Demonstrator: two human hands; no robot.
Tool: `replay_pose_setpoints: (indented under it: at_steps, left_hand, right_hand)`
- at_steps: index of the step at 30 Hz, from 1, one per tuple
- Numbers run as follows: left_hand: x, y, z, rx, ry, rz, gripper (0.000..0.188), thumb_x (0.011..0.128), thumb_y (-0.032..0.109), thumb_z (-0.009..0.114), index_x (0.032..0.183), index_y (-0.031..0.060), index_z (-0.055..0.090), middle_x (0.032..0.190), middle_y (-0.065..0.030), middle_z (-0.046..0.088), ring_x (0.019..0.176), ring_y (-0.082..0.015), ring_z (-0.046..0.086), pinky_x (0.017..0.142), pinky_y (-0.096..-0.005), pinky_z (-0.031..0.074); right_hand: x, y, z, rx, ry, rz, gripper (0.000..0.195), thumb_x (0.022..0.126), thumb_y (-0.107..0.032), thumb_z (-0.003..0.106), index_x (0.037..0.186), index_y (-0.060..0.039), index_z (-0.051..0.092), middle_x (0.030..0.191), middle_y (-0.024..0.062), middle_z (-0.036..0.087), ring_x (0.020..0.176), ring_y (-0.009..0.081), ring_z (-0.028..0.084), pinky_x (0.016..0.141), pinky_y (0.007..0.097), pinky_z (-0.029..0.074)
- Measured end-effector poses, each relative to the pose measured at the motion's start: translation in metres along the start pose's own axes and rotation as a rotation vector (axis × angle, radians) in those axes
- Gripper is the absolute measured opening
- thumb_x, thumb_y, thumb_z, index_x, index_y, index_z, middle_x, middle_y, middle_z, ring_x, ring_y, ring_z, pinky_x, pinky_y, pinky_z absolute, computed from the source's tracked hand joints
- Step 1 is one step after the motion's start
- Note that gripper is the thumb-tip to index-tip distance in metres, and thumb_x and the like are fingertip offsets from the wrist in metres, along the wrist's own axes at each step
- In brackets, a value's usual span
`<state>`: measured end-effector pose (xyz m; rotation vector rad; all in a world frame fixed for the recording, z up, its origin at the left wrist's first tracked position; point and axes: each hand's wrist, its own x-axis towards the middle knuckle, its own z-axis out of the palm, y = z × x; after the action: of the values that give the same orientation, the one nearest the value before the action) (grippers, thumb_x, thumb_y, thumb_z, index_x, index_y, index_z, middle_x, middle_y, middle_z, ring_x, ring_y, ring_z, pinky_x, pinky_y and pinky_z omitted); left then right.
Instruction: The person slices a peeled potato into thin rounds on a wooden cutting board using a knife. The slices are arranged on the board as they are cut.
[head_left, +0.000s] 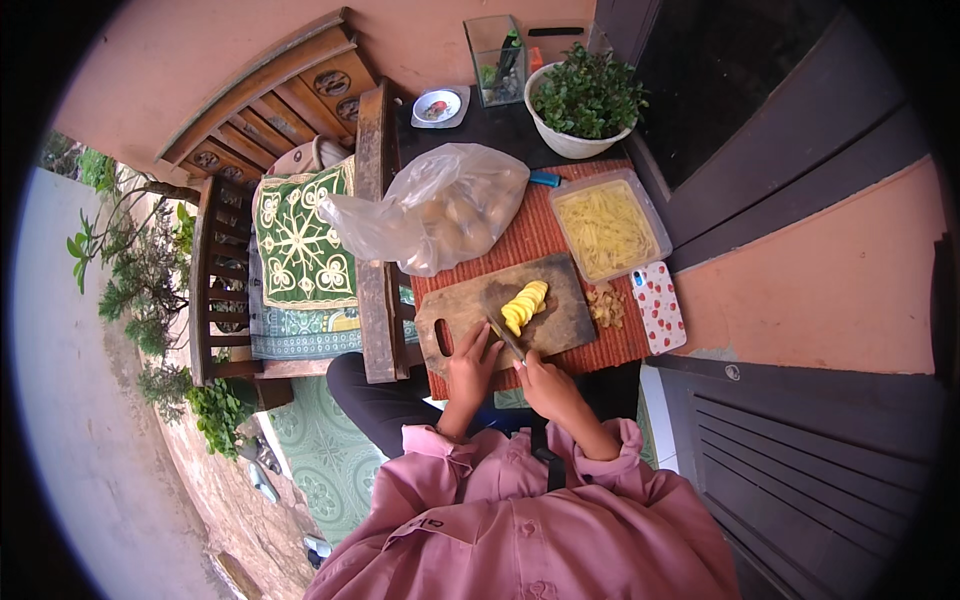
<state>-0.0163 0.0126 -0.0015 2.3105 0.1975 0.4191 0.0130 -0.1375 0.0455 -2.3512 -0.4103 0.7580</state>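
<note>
On a worn wooden cutting board (465, 304) lies a fanned row of yellow slices (526, 306), probably potato. My right hand (550, 386) is closed around the handle of a knife (510, 343), whose blade angles across the board just left of the slices. My left hand (471, 369) rests at the board's near edge, thumb and fingers apart. Its fingertips are by the blade; whether they touch it I cannot tell. Beyond the board's far right corner stands a clear plastic container (664, 232) of thin yellow strips (606, 225). Peelings (606, 306) lie right of the board.
A plastic bag (457, 217) of round brownish produce sits behind the board on the red woven mat (536, 214). A blue handle (545, 178) pokes out beside it. A strawberry-patterned phone (660, 307) lies right. Farther back are a potted plant (589, 97), a glass tank (499, 67) and a small dish (437, 107).
</note>
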Motion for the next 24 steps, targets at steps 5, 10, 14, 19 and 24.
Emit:
replay_pose_setpoints:
  at_steps: [5, 10, 14, 19, 24]
  left_hand:
    - [-0.013, 0.014, 0.006, 0.034, -0.07, 0.036, 0.055, 0.079, 0.01, 0.063, 0.124, -0.0117, 0.042, 0.134, -0.025, 0.039, 0.12, -0.0397, 0.043, 0.104, -0.042, 0.034]
    - [-0.012, 0.013, 0.004, 0.042, -0.15, 0.046, 0.053, 0.076, 0.005, 0.057, 0.124, -0.0126, 0.042, 0.135, -0.0257, 0.036, 0.125, -0.0396, 0.036, 0.109, -0.0456, 0.024]
    - [-0.01, 0.017, 0.002, 0.067, -0.166, 0.041, 0.054, 0.074, 0.001, 0.055, 0.124, -0.0123, 0.041, 0.135, -0.0263, 0.034, 0.124, -0.0414, 0.036, 0.108, -0.0463, 0.025]
    - [-0.011, 0.017, 0.004, 0.096, -0.157, 0.029, 0.054, 0.072, -0.001, 0.056, 0.124, -0.0108, 0.041, 0.132, -0.026, 0.035, 0.121, -0.0443, 0.037, 0.105, -0.0466, 0.03]
    - [-0.011, 0.016, 0.006, 0.045, -0.146, 0.0, 0.053, 0.073, -0.003, 0.056, 0.123, -0.0109, 0.042, 0.129, -0.0265, 0.036, 0.119, -0.0435, 0.04, 0.101, -0.0434, 0.036]
  right_hand:
    - [0.0, 0.0, 0.0, -0.007, 0.018, 0.002, 0.037, 0.096, -0.034, 0.034, 0.095, 0.0017, 0.042, 0.071, 0.0299, 0.059, 0.071, 0.0481, 0.058, 0.062, 0.0557, 0.046]
    - [0.001, 0.0, 0.004, -0.033, 0.008, -0.014, 0.036, 0.097, -0.033, 0.033, 0.096, 0.0015, 0.042, 0.071, 0.0289, 0.059, 0.071, 0.0475, 0.058, 0.062, 0.0549, 0.047]
    - [0.0, -0.005, 0.001, -0.074, 0.017, 0.006, 0.036, 0.097, -0.033, 0.033, 0.096, 0.0018, 0.043, 0.073, 0.029, 0.06, 0.071, 0.0468, 0.059, 0.063, 0.0547, 0.047]
    - [0.004, -0.008, -0.006, -0.053, -0.03, 0.024, 0.037, 0.097, -0.033, 0.034, 0.095, 0.0029, 0.043, 0.076, 0.0299, 0.06, 0.074, 0.0466, 0.059, 0.066, 0.0552, 0.047]
    - [0.008, -0.004, -0.003, -0.004, -0.057, 0.008, 0.038, 0.097, -0.032, 0.034, 0.094, 0.0048, 0.044, 0.077, 0.0311, 0.059, 0.078, 0.0479, 0.058, 0.067, 0.0546, 0.046]
